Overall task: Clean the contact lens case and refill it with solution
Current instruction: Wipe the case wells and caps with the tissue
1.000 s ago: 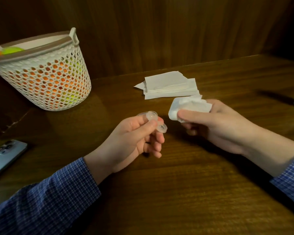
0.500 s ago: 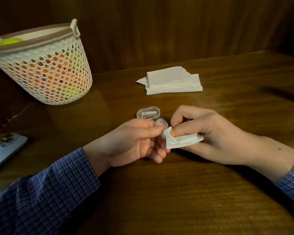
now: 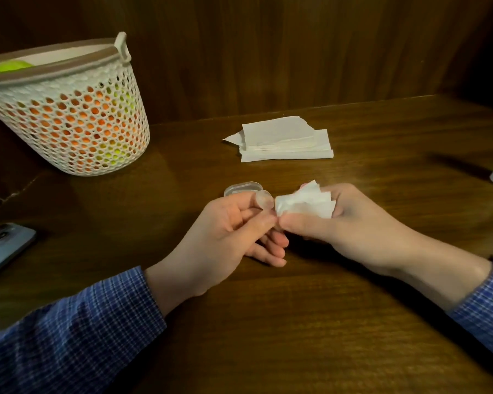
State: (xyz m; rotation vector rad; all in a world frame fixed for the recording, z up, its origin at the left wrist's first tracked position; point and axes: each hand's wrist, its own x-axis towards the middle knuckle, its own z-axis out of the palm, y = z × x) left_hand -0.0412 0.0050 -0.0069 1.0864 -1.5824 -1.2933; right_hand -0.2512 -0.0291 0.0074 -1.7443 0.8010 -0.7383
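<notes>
hands 2: left hand (image 3: pixel 225 231) pinches clear case (image 3: pixel 264 201), right hand (image 3: pixel 339 223) clutches wad (image 3: pixel 305 204) touching it | lid (image 3: pixel 241 190) 1, on table behind | tissue stack (image 3: pixel 285 139) 1, basket (image 3: pixel 66 115) 1, phone (image 3: pixel 3 245) 1 | wooden table (image 3: pixel 296 322), wood-panel wall (image 3: pixel 268 52)

The table (image 3: pixel 268 336) and the wall panelling (image 3: pixel 268 46) behind it are dark brown wood with visible grain. The basket (image 3: pixel 69 123) is white with a honeycomb hole pattern and a grey-brown rim; orange and yellow-green contents show through the holes. The folded tissue stack (image 3: pixel 285 142) is white. The crumpled tissue (image 3: pixel 305 204) is white. The contact lens case (image 3: pixel 264 200) is clear and colourless. Both sleeves (image 3: pixel 69 336) are blue with a fine white check. The phone (image 3: pixel 0 245) is grey-blue.
</notes>
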